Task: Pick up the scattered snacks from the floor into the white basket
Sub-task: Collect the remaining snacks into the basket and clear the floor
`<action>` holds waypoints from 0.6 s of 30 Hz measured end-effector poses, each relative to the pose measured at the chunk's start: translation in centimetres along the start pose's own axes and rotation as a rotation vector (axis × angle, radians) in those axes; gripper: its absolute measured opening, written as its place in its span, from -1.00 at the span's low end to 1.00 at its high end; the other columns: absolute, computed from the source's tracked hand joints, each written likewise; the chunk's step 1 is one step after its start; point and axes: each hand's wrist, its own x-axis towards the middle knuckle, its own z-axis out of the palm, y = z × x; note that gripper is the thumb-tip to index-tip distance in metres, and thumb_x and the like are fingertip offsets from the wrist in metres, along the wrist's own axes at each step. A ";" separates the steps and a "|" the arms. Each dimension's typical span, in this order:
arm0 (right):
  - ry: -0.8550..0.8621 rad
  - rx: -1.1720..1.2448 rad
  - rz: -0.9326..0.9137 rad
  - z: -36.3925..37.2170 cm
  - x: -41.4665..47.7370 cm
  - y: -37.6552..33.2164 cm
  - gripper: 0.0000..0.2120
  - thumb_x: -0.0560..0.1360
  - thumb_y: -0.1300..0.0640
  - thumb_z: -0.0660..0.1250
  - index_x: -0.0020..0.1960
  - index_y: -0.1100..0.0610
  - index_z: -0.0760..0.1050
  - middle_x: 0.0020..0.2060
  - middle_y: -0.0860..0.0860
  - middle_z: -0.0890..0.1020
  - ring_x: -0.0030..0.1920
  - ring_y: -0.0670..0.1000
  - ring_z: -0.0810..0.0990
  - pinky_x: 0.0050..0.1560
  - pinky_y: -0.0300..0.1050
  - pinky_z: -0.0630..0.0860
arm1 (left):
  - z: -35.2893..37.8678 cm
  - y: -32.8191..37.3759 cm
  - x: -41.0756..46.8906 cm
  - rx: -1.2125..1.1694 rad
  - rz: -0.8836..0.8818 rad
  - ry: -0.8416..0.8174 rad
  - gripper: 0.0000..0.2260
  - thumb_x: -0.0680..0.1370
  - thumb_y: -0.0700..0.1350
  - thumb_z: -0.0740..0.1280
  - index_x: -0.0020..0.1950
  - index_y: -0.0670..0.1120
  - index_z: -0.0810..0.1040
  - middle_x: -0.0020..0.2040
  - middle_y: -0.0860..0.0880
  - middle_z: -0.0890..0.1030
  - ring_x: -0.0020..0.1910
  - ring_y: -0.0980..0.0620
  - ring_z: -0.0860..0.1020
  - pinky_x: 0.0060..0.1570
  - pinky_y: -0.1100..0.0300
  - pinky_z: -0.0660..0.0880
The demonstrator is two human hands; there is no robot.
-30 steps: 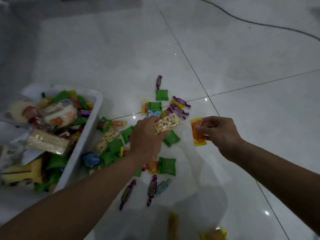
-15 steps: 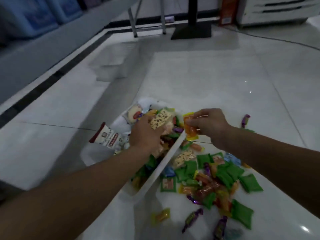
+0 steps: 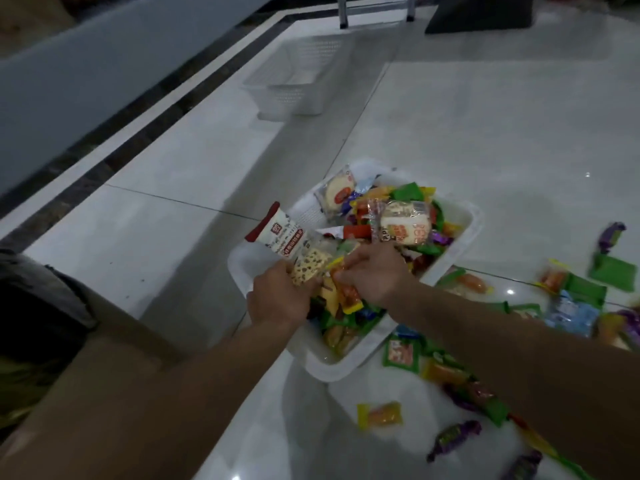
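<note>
White plastic of the basket (image 3: 474, 216) lies directly under both hands. The left hand (image 3: 277, 299) grips a speckled cream bar (image 3: 306, 268) whose long axis slants up and right from its curled fingers; the right hand (image 3: 374, 275), just beside it, pinches an orange packet (image 3: 348, 297) hanging below its fingertips. Both are over the basket's near end, so letting go looks sufficient.

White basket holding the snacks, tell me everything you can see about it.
The white basket is a rectangular, plastic-looking tub with rounded corners and a broad rim. It sits upright on the tiled floor, heaped with wrapped snacks. Over its near end the left hand grips a speckled snack bar and the right hand pinches an orange packet.
</note>
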 end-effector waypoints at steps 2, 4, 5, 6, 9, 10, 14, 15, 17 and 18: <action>-0.014 -0.148 -0.070 0.7 -0.2 0.4 -0.92 0.41 0.20 0.48 -0.10 0.12 0.62 -0.13 0.05 0.67 -0.12 -0.03 0.62 -0.13 -0.20 0.54 | 0.1 -0.7 -0.2 0.021 0.027 -0.037 -0.59 0.41 0.23 0.40 0.10 -0.01 0.53 0.02 -0.02 0.63 0.04 -0.09 0.56 0.08 -0.05 0.49; -0.016 -0.243 -0.130 0.8 -0.2 0.8 -0.81 0.43 0.21 0.46 0.04 0.18 0.63 -0.05 0.07 0.68 -0.01 0.00 0.62 0.05 -0.13 0.56 | 0.1 -1.1 -0.5 0.036 0.071 -0.051 -0.59 0.40 0.26 0.39 0.08 0.00 0.54 0.00 -0.01 0.64 0.01 -0.08 0.58 0.06 -0.07 0.50; -0.021 -0.250 -0.141 0.8 -0.2 0.9 -0.76 0.44 0.22 0.45 0.09 0.21 0.61 -0.02 0.09 0.67 0.02 0.02 0.62 0.10 -0.10 0.56 | 0.1 -1.3 -0.6 0.043 0.089 -0.048 -0.58 0.40 0.27 0.39 0.08 0.00 0.55 0.00 -0.01 0.64 0.00 -0.07 0.58 0.05 -0.06 0.51; -0.025 -0.239 -0.147 0.6 -0.2 1.0 -0.73 0.44 0.24 0.45 0.13 0.22 0.59 0.00 0.11 0.67 0.02 0.02 0.63 0.12 -0.08 0.56 | 0.1 -1.3 -0.8 0.046 0.112 -0.035 -0.58 0.40 0.25 0.39 0.08 -0.01 0.55 0.00 -0.02 0.64 0.00 -0.06 0.58 0.03 -0.05 0.52; -0.010 -0.198 -0.182 -0.7 -0.8 1.0 -0.70 0.40 0.27 0.48 0.13 0.25 0.58 -0.04 0.11 0.67 -0.03 0.00 0.64 0.11 -0.10 0.58 | -0.2 -0.8 -1.2 0.039 0.200 -0.004 -0.61 0.40 0.16 0.44 0.11 -0.04 0.55 0.03 -0.04 0.62 0.03 -0.06 0.56 0.03 -0.03 0.53; 0.015 -0.193 -0.214 -1.4 -1.1 1.0 -0.70 0.39 0.28 0.49 0.11 0.25 0.58 -0.06 0.10 0.67 -0.06 -0.01 0.64 0.09 -0.12 0.58 | -0.3 -0.4 -1.4 0.032 0.226 -0.005 -0.61 0.41 0.13 0.45 0.12 -0.05 0.55 0.04 -0.05 0.61 0.04 -0.06 0.55 0.05 -0.02 0.53; 0.118 -0.261 -0.292 -5.3 -2.5 1.1 -0.71 0.39 0.23 0.50 0.11 0.21 0.60 -0.05 0.09 0.69 -0.10 -0.05 0.63 0.02 -0.23 0.57 | -0.9 2.0 -2.0 -0.001 0.356 0.045 -0.58 0.44 0.06 0.43 0.24 -0.04 0.52 0.16 -0.05 0.57 0.15 -0.04 0.47 0.11 0.06 0.44; 0.143 -0.302 -0.284 -6.5 -2.9 1.3 -0.69 0.40 0.21 0.49 0.13 0.20 0.60 -0.02 0.07 0.68 -0.07 -0.04 0.63 0.05 -0.23 0.54 | -1.0 2.9 -2.2 -0.001 0.400 0.054 -0.59 0.45 0.07 0.42 0.25 -0.02 0.51 0.18 -0.03 0.57 0.14 0.01 0.45 0.12 0.09 0.40; 0.204 -0.348 -0.252 -9.2 -3.6 2.1 -0.64 0.42 0.14 0.49 0.19 0.18 0.58 0.04 0.04 0.67 0.00 -0.02 0.63 0.10 -0.23 0.50 | -0.8 4.9 -2.4 0.033 0.493 0.057 -0.57 0.45 0.09 0.41 0.28 0.00 0.50 0.24 0.00 0.55 0.17 0.04 0.43 0.15 0.12 0.34; 0.234 -0.364 -0.238 -10.6 -3.9 2.8 -0.62 0.42 0.11 0.48 0.21 0.16 0.57 0.08 0.04 0.66 0.01 -0.01 0.63 0.12 -0.22 0.49 | -0.5 6.1 -2.6 0.046 0.534 0.040 -0.54 0.45 0.09 0.41 0.32 0.00 0.48 0.27 0.00 0.53 0.23 0.02 0.42 0.19 0.12 0.32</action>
